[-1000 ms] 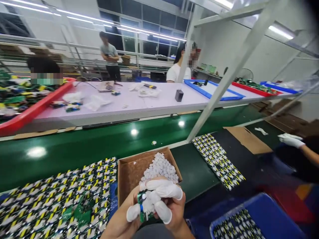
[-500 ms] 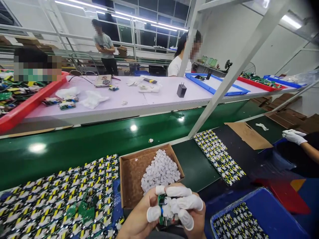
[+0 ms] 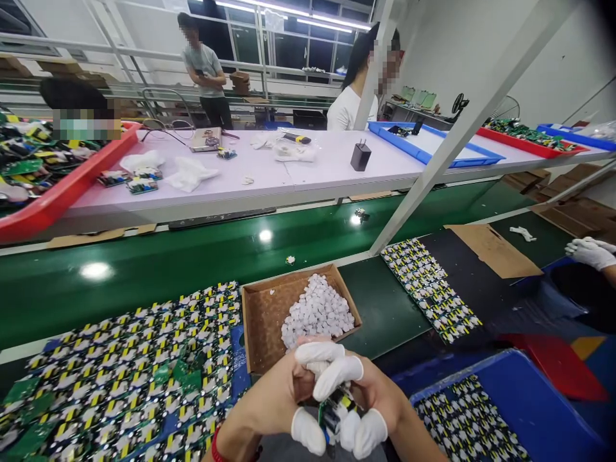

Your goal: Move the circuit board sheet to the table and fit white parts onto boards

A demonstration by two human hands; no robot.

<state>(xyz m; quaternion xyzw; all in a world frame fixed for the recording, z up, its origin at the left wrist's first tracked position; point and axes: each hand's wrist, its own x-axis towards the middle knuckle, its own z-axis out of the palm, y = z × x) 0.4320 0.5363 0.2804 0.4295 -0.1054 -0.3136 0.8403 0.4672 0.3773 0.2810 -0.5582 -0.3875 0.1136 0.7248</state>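
A small circuit board with green, yellow and black parts is held between both hands at the bottom centre. My left hand, with white finger covers, grips its left side. On the right, my right hand closes on the board, its covered fingers crossing over the top. Just beyond the hands is a cardboard box with a heap of white pieces in its right part. Rows of circuit boards cover the area to the left. The fingers partly hide the held board.
A blue tray with boards stands at lower right, below another board panel. Behind runs a green belt under a raised shelf. A slanted metal post rises at right; a person's gloved hands are at the far right.
Both hands have turned the board, showing its yellow and black parts, and the fingers have shifted over it. The view has moved slightly. A small item has appeared on the green belt.
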